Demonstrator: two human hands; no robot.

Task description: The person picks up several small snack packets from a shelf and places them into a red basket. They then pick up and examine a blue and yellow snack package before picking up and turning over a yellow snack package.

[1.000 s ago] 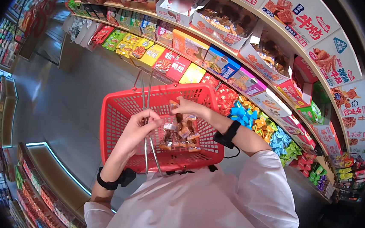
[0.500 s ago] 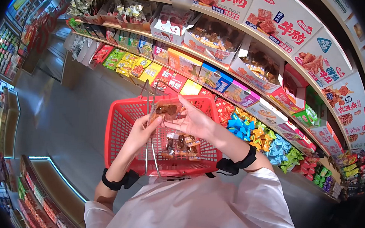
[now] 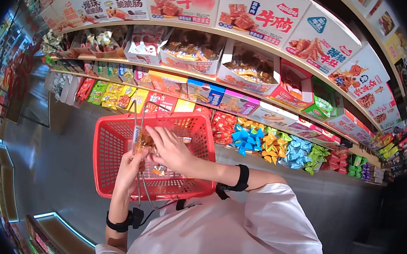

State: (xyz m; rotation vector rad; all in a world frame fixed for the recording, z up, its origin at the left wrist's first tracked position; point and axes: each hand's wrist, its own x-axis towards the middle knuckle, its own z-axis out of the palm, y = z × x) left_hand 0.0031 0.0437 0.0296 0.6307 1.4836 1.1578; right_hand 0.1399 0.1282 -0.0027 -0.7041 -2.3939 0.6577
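My left hand (image 3: pixel 129 171) is closed on a small snack packet (image 3: pixel 145 144) in a clear wrapper with brown contents, raised above a red plastic shopping basket (image 3: pixel 103 159). Over the packet reaches my right hand (image 3: pixel 175 151), its fingers stretched out and the back of the hand toward me; it partly hides the packet. The basket's thin metal handles (image 3: pixel 138 181) run beside my left hand. Inside the basket lie more brown snack packets (image 3: pixel 160 170), mostly covered by my right hand and forearm.
Ahead stands a shelf with open cartons of wrapped snacks (image 3: pixel 190 52) and large printed boxes (image 3: pixel 257 16) above. Lower down are colourful bags (image 3: pixel 115 96) and piles of blue packets (image 3: pixel 247 139). A low lit display unit (image 3: pixel 56 230) stands at the lower left.
The view has shifted, so the basket appears further left and lower. My right hand has turned from palm showing to back showing and now lies over the packet in my left hand.
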